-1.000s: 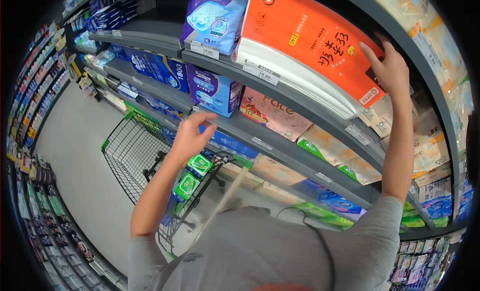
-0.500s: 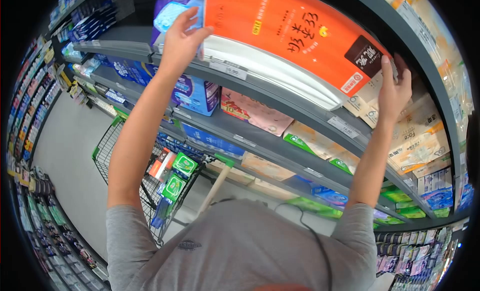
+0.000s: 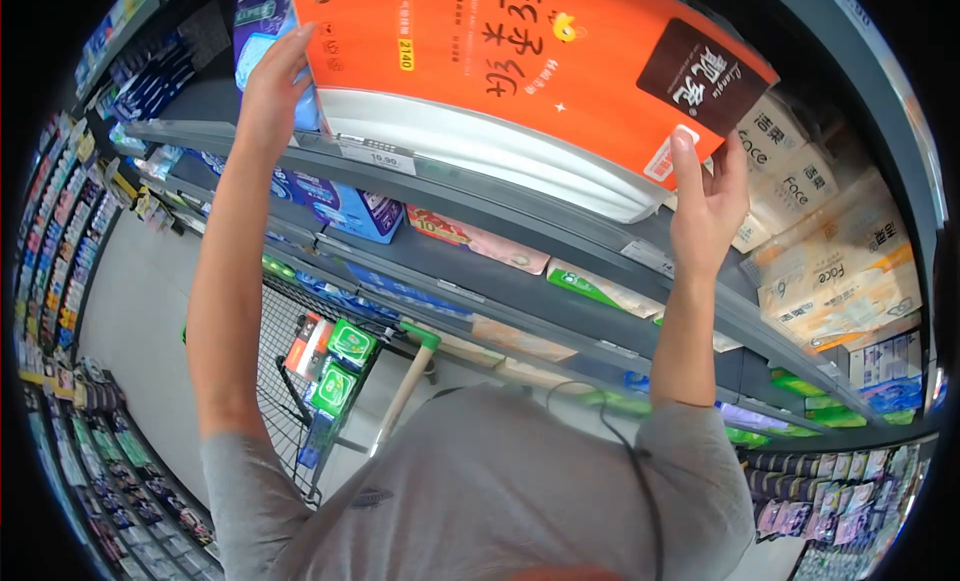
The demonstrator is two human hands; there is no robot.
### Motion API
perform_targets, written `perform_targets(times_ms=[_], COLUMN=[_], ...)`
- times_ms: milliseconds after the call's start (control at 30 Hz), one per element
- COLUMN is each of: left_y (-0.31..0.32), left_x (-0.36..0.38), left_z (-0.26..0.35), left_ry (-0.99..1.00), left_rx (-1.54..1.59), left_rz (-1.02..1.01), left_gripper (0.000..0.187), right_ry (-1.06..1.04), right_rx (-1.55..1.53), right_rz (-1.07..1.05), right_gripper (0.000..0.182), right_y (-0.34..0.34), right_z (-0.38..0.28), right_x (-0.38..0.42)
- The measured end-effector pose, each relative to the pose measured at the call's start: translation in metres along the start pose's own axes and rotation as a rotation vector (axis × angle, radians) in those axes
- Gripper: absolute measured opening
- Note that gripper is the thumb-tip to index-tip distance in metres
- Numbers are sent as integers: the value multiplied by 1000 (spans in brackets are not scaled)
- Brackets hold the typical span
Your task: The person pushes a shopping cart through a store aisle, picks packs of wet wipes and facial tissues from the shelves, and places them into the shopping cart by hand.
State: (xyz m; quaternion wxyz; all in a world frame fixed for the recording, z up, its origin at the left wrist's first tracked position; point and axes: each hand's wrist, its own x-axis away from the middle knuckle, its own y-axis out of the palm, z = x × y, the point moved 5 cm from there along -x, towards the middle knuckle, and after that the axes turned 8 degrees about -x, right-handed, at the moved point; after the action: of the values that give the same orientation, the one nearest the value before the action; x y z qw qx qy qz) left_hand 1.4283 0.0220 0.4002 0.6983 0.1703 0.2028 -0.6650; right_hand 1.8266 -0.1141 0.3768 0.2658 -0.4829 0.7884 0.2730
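A large orange pack of paper tissues (image 3: 440,56) with white sides lies at the front of an upper shelf. My left hand (image 3: 272,96) presses against its left end, the fingertips at the orange edge. At the right front corner, my right hand (image 3: 708,191) grips the pack, thumb on the orange face and fingers round the side. A purple and blue pack (image 3: 262,41) stands just left of it, partly behind my left hand. Beige packs of facial tissue (image 3: 830,251) sit to the right.
A shopping cart (image 3: 275,361) stands below left, holding green-and-white packs (image 3: 335,386) and an orange-and-white box (image 3: 308,343). The shelf's front rail (image 3: 480,171) runs under the pack. Lower shelves carry more tissue packs. Another stocked rack (image 3: 50,251) lines the aisle's left side.
My right hand has gone from the pack's right side to its front corner, thumb now on the face. Pack and both hands sit farther left in view, and the view has shifted too.
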Motion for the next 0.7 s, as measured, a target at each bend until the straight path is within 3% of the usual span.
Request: perform_targets(times_ms=[167,300,400,533,600,667,700], left_y=[12,3,5,-15,-25,-29,-33], left_x=[18,23,29,49,72,97,109], left_z=[10,15,24,25,33,39,38], left_ry=[-78,-82,-58,-33,-31,52,73], left_rx=[61,59,91,331,298,374,394], left_rz=[15,71,122,200,236,208,259], left_gripper=[57,54,50,43,42,48,52], right_ry=[-134,-67,-224,-439,-450,-433,-425], right_rx=[-69,-190,-160,-157,-198,-423,-354], right_rz=[31,6,12,74,-10,-57,64], right_gripper=[56,57,58,38,62,47,54], right_y=[4,11,10,5,-6,1,-7], right_z=[1,-4,-14,-31,-17,-15,2], right_x=[-4,-3,2,11,17,31,35])
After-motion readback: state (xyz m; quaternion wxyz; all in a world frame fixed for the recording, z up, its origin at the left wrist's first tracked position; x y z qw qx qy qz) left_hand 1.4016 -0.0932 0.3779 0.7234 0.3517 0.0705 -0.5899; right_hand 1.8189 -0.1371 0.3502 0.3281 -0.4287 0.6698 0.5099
